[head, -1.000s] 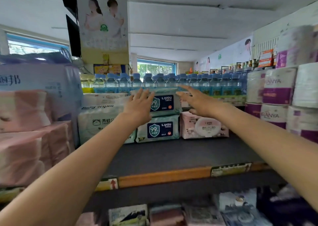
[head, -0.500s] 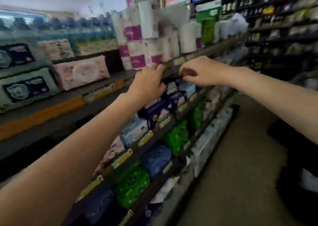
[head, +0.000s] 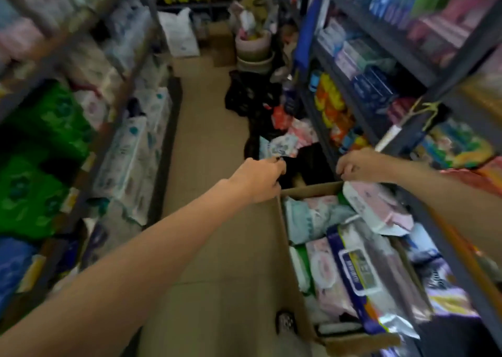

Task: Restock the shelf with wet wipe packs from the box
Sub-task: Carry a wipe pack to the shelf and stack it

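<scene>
A cardboard box (head: pixel 307 190) stands on the floor at the lower right, against the right shelving. Several wet wipe packs lie in it: a pink and white pack (head: pixel 376 207) on top at the far end, a long blue-edged pack (head: pixel 364 275), a pale blue pack (head: pixel 307 221) and a pink pack (head: pixel 323 272). My left hand (head: pixel 258 177) hovers over the box's far left corner, fingers loosely curled down, holding nothing. Above the far right corner, just beyond the pink and white pack, my right hand (head: pixel 358 165) hangs the same way, with nothing in it.
Left shelving (head: pixel 122 85) holds green and white tissue packs. Right shelving (head: pixel 366 79) is full of coloured goods. On the tan aisle floor (head: pixel 212 139) beyond the box lie loose packs (head: pixel 282 142) and a black bag (head: pixel 250 93). Pink tubs (head: pixel 252 47) block the far end.
My view has swung from the upper shelf down and round to the aisle floor. Both hands left the stacked wipe packs and came down over the box.
</scene>
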Demonstrator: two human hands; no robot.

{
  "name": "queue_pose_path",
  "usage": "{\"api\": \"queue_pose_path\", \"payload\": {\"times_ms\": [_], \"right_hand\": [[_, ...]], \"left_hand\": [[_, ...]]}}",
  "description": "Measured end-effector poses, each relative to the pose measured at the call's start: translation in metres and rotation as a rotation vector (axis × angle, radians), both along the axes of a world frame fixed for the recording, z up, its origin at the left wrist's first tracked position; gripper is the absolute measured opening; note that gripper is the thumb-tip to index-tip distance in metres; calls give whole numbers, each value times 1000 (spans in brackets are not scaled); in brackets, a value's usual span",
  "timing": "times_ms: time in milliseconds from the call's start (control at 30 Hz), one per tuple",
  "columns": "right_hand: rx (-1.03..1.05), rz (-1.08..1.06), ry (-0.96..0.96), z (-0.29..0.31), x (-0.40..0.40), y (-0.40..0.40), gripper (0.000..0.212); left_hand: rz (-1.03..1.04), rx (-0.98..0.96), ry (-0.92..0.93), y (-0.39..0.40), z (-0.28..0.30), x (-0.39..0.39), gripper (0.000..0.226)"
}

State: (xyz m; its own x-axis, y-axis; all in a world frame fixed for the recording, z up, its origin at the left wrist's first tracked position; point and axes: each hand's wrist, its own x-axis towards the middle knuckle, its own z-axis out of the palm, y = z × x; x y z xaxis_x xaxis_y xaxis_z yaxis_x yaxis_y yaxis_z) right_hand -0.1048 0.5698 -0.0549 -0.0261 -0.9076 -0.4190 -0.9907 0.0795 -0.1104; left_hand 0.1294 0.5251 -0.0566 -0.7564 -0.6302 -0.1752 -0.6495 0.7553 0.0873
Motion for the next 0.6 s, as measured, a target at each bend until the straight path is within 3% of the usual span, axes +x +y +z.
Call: {"api": "queue_pose_path", "payload": {"times_ms": [267,500,600], "right_hand": [[263,-174,-72,-128,-103,-21,29],[295,-126,-294,-253,-87,-75,34],[248,-245,-417,-299,-59,-104,40]], "left_hand": [[13,220,-82,-42,-101,-132,34],[382,459,-29,-72,-204,-133,34],[501,528,58,-78,-228,-126,39]]}}
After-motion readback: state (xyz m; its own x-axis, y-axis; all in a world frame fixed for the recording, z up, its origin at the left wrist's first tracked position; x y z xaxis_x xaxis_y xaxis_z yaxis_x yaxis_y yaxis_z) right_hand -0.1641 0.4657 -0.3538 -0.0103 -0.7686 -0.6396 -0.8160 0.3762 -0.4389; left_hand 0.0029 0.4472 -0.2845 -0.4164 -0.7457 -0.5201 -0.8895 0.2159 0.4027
